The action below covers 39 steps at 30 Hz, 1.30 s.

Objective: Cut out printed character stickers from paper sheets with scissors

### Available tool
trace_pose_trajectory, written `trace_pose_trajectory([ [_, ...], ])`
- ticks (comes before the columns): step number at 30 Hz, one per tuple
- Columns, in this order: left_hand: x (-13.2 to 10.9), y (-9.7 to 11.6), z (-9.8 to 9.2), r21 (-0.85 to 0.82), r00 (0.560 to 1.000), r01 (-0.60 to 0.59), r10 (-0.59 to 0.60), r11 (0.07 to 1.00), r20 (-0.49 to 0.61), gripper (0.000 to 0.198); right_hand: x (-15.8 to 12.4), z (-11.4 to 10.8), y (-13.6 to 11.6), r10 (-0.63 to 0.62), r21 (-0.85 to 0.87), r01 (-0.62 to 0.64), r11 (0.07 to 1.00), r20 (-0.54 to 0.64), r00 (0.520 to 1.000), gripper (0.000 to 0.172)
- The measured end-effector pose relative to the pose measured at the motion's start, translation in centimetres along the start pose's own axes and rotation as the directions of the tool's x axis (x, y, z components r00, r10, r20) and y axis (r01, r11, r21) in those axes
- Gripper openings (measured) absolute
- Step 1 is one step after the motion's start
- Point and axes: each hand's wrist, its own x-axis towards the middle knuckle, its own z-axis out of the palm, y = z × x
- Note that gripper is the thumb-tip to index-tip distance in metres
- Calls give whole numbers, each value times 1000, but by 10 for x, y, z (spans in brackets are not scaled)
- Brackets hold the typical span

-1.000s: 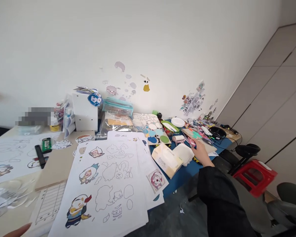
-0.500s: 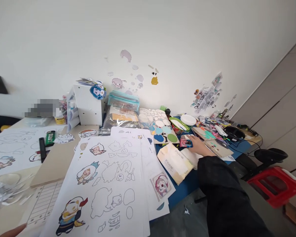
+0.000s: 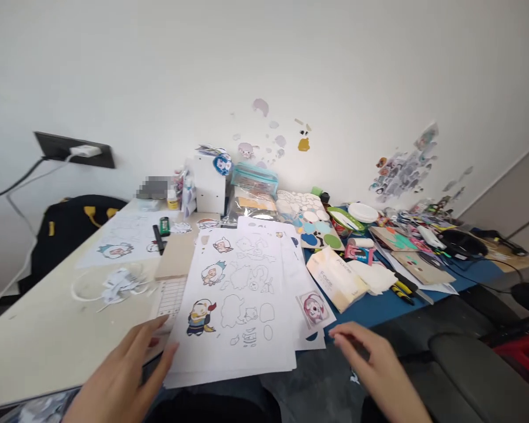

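Note:
A stack of white paper sheets (image 3: 242, 305) printed with cartoon figures and outlines lies in front of me on the table (image 3: 35, 341). My left hand (image 3: 123, 376) hovers at the stack's near left corner, fingers spread, holding nothing. My right hand (image 3: 374, 364) hangs just off the table's near edge, right of the stack, fingers loosely extended and empty. A tissue pack (image 3: 337, 278) lies on the blue mat (image 3: 379, 305) beyond my right hand.
A thin wooden board (image 3: 176, 264), a black marker (image 3: 158, 239) and paper scraps (image 3: 114, 285) lie to the left. White drawers (image 3: 209, 185), a teal-lidded box (image 3: 253, 179), plates (image 3: 362, 212) and craft clutter fill the back right. A dark chair (image 3: 480, 376) stands at lower right.
My right hand has pulled back from the clutter near the tissue pack to the table's near edge. My left hand has come up into view. The camera turned left.

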Motion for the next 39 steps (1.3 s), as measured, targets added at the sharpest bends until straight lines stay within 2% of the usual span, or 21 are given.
trace_pose_trajectory([
  [3, -2, 20, 0, -11, 1000, 14, -14, 1000, -2, 48, -4, 46, -5, 174, 96, -178, 979, 46, 984, 35],
  [5, -4, 28, 2, -21, 1000, 29, -29, 999, -12, 49, -5, 67, -10, 268, 126, -273, 954, 51, 962, 41],
  [7, -5, 31, 5, -22, 999, 36, -36, 999, -4, 46, -7, 80, -15, 308, 156, -306, 939, 14, 951, 43],
  [11, -7, 34, 9, -15, 999, 47, -46, 999, 11, 46, -12, 93, -21, 371, 223, -356, 907, -26, 928, 52],
  [15, -9, 34, 13, 4, 1000, 27, -27, 1000, 5, 46, -6, 99, -20, 383, 335, -350, 875, -34, 923, 54],
  [21, -11, 33, 17, 1, 1000, -16, 16, 1000, 8, 45, 11, 101, -36, 453, 481, -453, 750, 125, 883, 52],
  [23, -11, 32, 18, 5, 999, -32, 32, 999, 4, 45, 14, 99, -44, 441, 478, -461, 747, 163, 883, 47],
  [27, -13, 30, 17, 29, 994, -99, 100, 995, -42, 47, 13, 95, -49, 334, 455, -384, 803, 190, 923, 42],
  [30, -20, 39, 17, 148, 975, -167, 186, 975, -121, 43, 11, 95, -50, 304, 451, -352, 820, 178, 936, 39],
  [31, -23, 45, 17, 189, 959, -225, 252, 956, -132, 42, 10, 95, -51, 295, 443, -339, 830, 168, 941, 38],
  [33, -26, 61, 21, 201, 902, -401, 424, 894, -83, 46, 9, 96, -59, 249, 405, -274, 872, 114, 962, 36],
  [35, -26, 78, 29, 110, 827, -559, 562, 822, 5, 55, 8, 96, -73, 186, 333, -186, 924, 31, 982, 34],
  [36, -24, 84, 34, 64, 812, -583, 582, 810, 28, 55, 6, 95, -82, 157, 304, -150, 941, 3, 988, 34],
  [37, -21, 89, 39, 26, 821, -570, 569, 821, 40, 50, 4, 95, -90, 134, 302, -128, 945, 1, 991, 35],
  [39, -16, 93, 47, -48, 884, -463, 465, 885, 41, 34, -2, 92, -104, 84, 385, -98, 918, 52, 995, 40],
])
